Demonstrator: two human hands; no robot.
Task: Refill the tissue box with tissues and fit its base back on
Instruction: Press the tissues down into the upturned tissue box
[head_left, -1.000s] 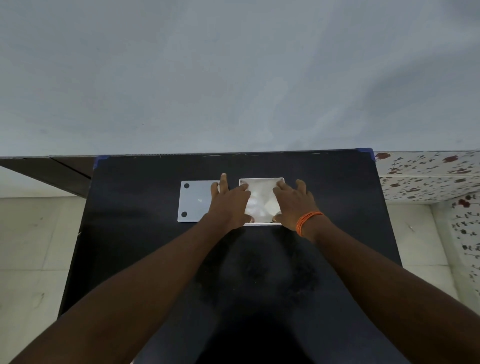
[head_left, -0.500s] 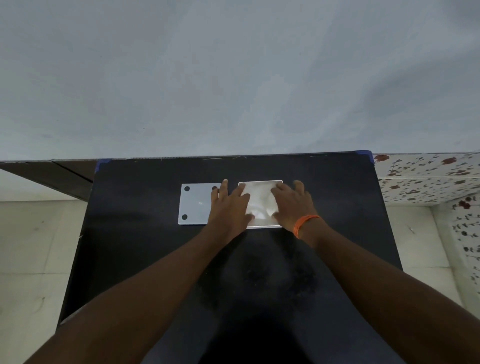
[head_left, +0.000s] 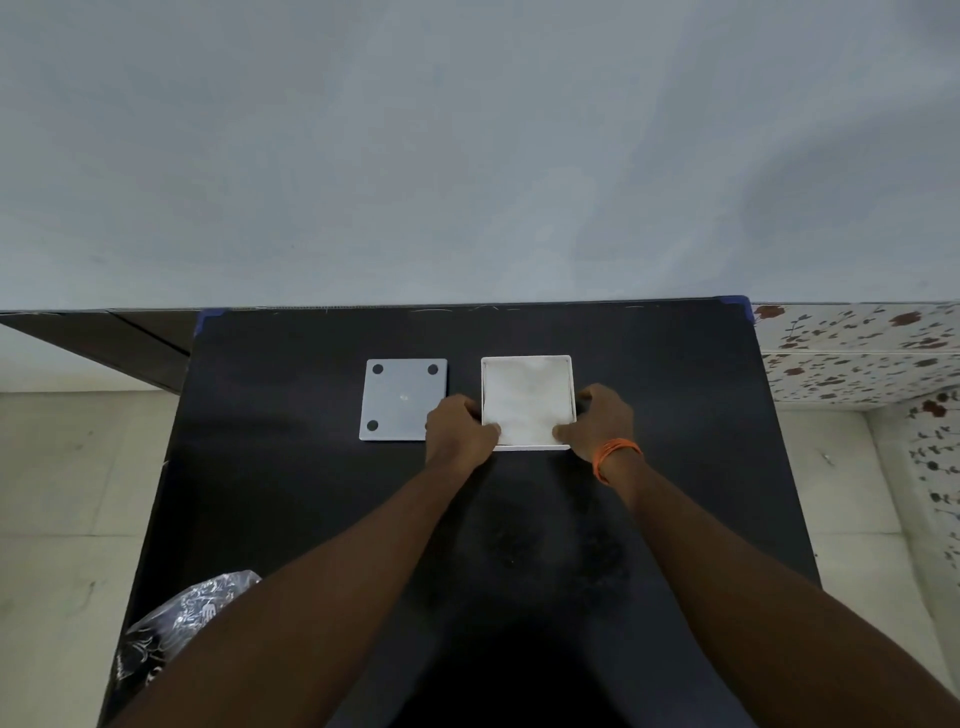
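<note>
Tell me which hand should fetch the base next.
Left, probably. The left hand already overlaps the near right corner of the base, beside the tissue box; the right hand is on the box's far side.

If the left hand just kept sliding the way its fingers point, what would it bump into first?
The left hand already grips the left side of the tissue box, fingers aimed away from the person. Beyond them only bare table shows, then the wall.

I see a black table: grey base lies flat, white box just beside it, crinkled bag at near-left edge
</note>
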